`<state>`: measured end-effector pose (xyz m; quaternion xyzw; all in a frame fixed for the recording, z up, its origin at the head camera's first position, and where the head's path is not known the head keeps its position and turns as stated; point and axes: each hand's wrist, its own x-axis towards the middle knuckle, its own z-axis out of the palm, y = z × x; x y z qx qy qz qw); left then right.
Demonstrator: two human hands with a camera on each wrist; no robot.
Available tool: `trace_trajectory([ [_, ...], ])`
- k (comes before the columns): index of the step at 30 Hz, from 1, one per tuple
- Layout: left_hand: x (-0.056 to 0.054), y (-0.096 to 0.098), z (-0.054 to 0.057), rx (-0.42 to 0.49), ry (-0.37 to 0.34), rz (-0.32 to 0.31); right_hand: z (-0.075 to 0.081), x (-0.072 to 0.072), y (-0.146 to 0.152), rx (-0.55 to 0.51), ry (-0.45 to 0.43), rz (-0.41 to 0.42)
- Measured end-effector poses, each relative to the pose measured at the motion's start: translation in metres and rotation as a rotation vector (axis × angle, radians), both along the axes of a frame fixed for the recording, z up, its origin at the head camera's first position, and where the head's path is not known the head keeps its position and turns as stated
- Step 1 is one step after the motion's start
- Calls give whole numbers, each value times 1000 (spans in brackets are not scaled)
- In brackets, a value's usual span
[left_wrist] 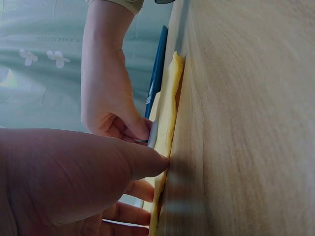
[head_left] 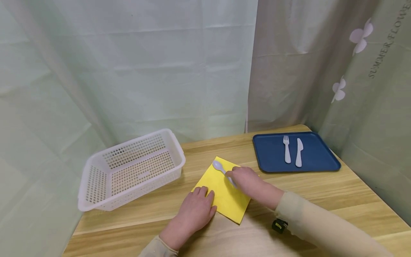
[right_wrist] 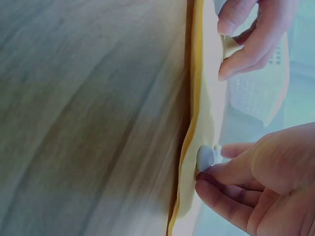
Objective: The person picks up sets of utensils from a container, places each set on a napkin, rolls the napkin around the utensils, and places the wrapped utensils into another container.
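A yellow folded cloth (head_left: 224, 194) lies flat on the wooden table, turned at an angle. On it is a pale grey-blue spoon (head_left: 218, 165), its bowl toward the cloth's far corner. My right hand (head_left: 245, 181) pinches the spoon's handle between thumb and fingers, low over the cloth. Its grip on the handle (right_wrist: 206, 158) also shows in the right wrist view. My left hand (head_left: 197, 208) rests on the cloth's near left edge, fingers spread and fairly straight. In the left wrist view, the left thumb touches the edge of the cloth (left_wrist: 170, 118).
A white perforated basket (head_left: 179, 171) stands at the left. At the back right, a blue tray (head_left: 318, 153) carries a white fork (head_left: 287, 150) and a white knife (head_left: 299, 153). A small black object (head_left: 279, 226) is by the right sleeve. Curtains (head_left: 154, 71) hang behind the table.
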<state>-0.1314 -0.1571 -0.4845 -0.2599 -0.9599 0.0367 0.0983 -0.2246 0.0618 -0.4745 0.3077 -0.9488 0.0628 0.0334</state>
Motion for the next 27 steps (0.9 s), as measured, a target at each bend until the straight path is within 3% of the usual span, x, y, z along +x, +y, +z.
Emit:
trace_trajectory([
  [10, 1, 1, 2, -1, -9, 2, 3, 2, 2, 21, -34, 78],
  [17, 0, 1, 2, -8, -12, 2, -1, 1, 0, 20, 0, 119],
  [27, 0, 1, 1, -10, 6, -3, -2, 4, -5, 32, 23, 123],
])
